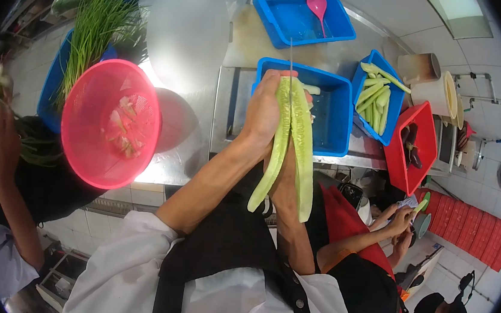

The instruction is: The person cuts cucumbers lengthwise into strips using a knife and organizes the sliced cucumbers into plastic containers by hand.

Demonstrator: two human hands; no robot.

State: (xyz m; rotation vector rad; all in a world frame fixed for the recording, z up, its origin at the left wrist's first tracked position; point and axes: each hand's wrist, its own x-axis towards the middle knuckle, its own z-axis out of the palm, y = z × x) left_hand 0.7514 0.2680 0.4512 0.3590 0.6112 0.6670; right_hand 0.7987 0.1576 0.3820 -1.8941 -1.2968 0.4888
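In the head view, a long pale green cucumber (302,161), peeled and slit lengthwise, hangs in two spread halves with the seedy flesh showing. My left hand (262,112) is closed around its upper part from the left side. A thin knife blade (292,58) stands nearly edge-on between the halves at the top. Behind the cucumber is my right hand (286,167), mostly covered by it; it appears closed on the knife, whose handle is hidden. Just beyond my hands sits a blue basin (336,146) with a pale piece inside.
A blue tub (366,62) of peeled cucumbers and a red tub (395,164) with eggplants stand right. Farther back, a blue basin (269,22) holds a pink ladle (317,5). Left are a pink strainer (78,134) and green chives (90,38). People work on both sides.
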